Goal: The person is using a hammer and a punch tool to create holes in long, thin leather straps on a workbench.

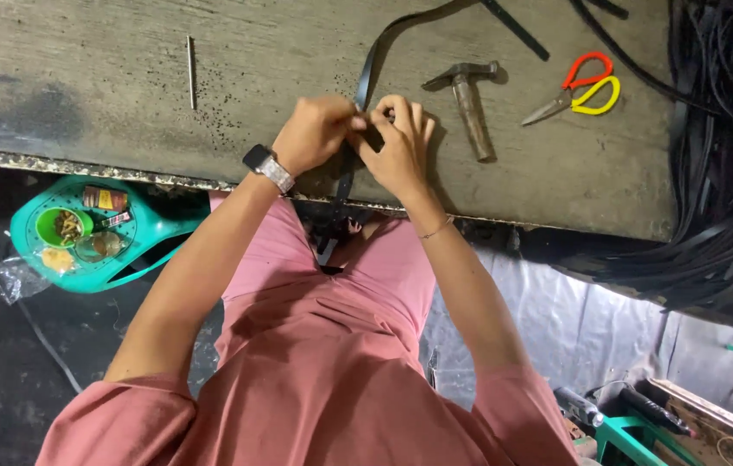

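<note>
- Left hand (316, 131) and right hand (401, 142) both pinched closed on black strap (366, 78) at tabletop (125, 95) edge.
- Step, by my read: working a strap joint.
- Hammer (468, 103) lies near; next move needs firm pinch.

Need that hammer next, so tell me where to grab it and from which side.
Grip the hammer by the lower half of its wooden handle, probably with the right hand, coming from the near table edge. The handle's free end points toward you, while the metal head lies at the far end, beside the black strap.
</note>
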